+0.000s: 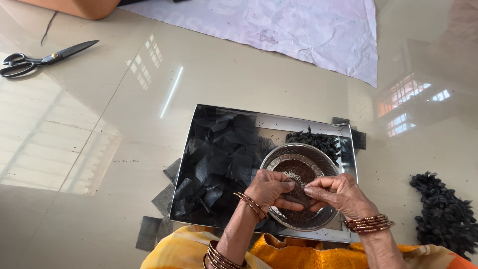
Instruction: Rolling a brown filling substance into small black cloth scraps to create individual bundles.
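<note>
My left hand (271,189) and my right hand (338,195) meet over a round steel bowl (279,158) that holds dark brown granules (298,172). Both hands pinch a small black square piece (298,197) between thumbs and fingers. The bowl stands in a rectangular steel tray (298,122). A heap of black mesh-like squares (219,159) fills the tray's left half. A small pile of black twisted pieces (318,141) lies at the tray's far right corner. Bangles ring both wrists.
Black scissors (40,59) lie on the glossy tiled floor at far left. A crumpled white sheet (279,25) is spread beyond the tray. A larger pile of black twisted pieces (445,216) sits on the floor at right. Loose black squares (159,209) lie left of the tray.
</note>
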